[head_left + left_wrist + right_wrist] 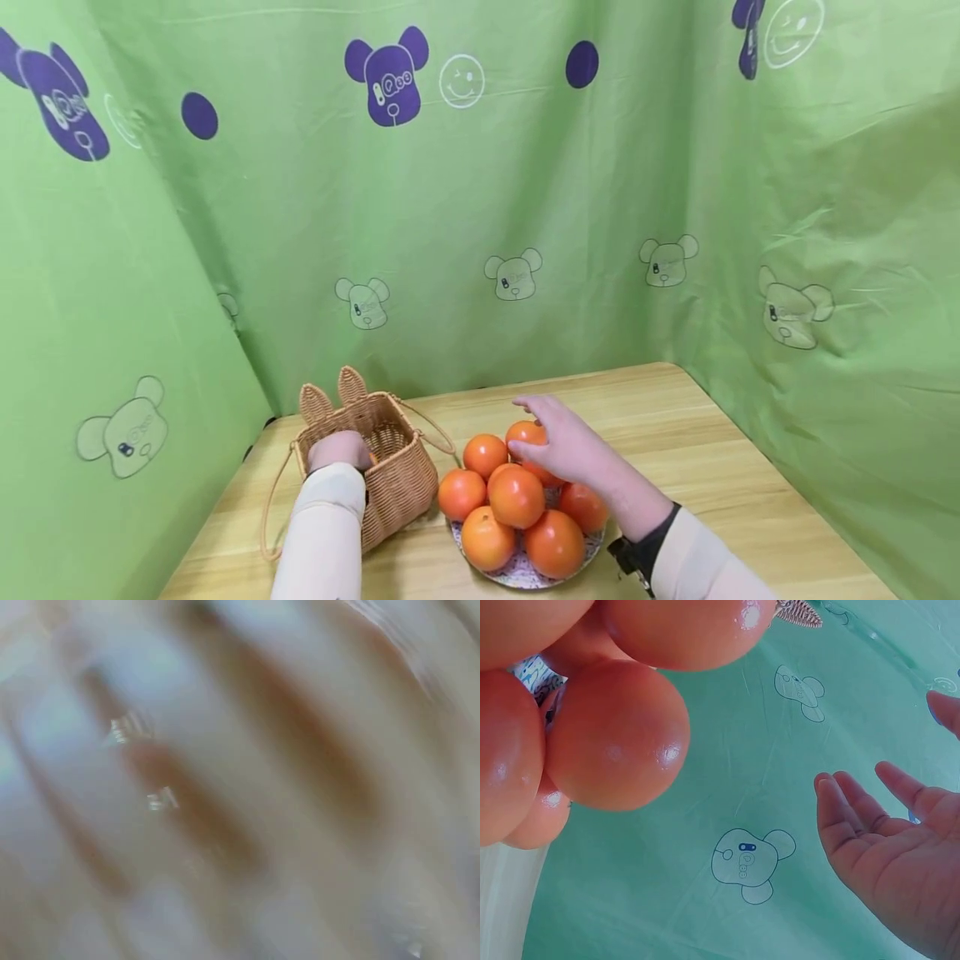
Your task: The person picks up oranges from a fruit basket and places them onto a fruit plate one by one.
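My left hand [341, 451] reaches down into a wicker basket [401, 493] with two rabbit-like ears. Its fingers are hidden in there; a sliver of orange-red tomato [372, 458] shows beside them, and I cannot tell whether they hold it. The left wrist view shows only blurred brown and pale streaks. Orange-red tomatoes [517, 497] are piled on a patterned plate [525, 575]. My right hand [558, 437], fingers spread and slightly bent, hovers at the rearmost tomato [526, 432]. In the right wrist view, the hand [900, 855] holds nothing, and glossy tomatoes [619, 735] fill the upper left.
Plate and basket stand side by side on a wooden table [637, 400], basket on the left. Its thin looped handle [270, 521] hangs toward the table at the left side. Green curtains [525, 183] with bear prints enclose the table behind and on both sides.
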Demonstrator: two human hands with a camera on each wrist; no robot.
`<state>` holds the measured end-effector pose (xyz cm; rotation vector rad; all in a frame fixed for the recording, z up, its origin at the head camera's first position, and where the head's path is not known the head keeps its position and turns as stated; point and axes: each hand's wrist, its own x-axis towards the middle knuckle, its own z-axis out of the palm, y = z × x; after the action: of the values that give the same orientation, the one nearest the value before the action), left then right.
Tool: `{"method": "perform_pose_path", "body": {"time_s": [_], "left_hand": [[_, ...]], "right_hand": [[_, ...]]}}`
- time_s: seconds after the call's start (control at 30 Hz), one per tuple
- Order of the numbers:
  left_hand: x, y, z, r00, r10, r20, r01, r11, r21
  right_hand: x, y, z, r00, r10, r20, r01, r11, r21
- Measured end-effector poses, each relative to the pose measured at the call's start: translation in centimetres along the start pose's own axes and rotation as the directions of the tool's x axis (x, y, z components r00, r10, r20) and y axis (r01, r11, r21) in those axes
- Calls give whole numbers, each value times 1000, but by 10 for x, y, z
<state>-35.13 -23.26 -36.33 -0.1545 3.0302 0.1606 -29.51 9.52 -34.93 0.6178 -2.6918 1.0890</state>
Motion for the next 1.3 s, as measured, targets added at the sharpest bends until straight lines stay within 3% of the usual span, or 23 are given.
{"method": "perform_pose_path", "body": {"time_s": [0.1,0.27,0.43,0.53,0.67,0.83,0.9,1.0,1.1,1.17,1.3], "left_hand": [[0,2,-4,999,7,-32,-7,1000,1],[-1,19,-23,981,23,-190,-27,999,-17],[-15,53,-36,929,94,-357,-118,992,-46],[-27,76,-31,874,185,-450,-228,973,-42],[-44,102,-16,782,296,-548,-412,906,-99],[-61,125,-2,682,398,-614,-633,742,-222],[-65,130,3,645,424,-636,-693,674,-254],[-69,136,7,591,446,-672,-754,602,-263],[-70,138,9,549,456,-700,-785,569,-245],[-69,138,11,534,462,-709,-795,560,-234],[-67,137,14,529,473,-704,-799,558,-225]], "right_hand": [[1,0,-1,1000,-8,-5,8,1000,-1],[2,-1,0,1000,-16,1,16,1000,-10],[5,-3,0,999,-32,6,32,999,6],[7,-3,1,999,-47,4,47,999,21],[8,-3,1,999,-43,7,43,998,51],[10,-4,3,999,-48,12,46,989,139],[11,-5,3,998,-60,2,58,982,178],[12,-6,4,997,-72,-20,74,972,221],[13,-8,4,996,-72,-44,80,967,243],[13,-9,5,996,-72,-54,83,966,243],[14,-10,7,994,-76,-75,91,970,226]]}}
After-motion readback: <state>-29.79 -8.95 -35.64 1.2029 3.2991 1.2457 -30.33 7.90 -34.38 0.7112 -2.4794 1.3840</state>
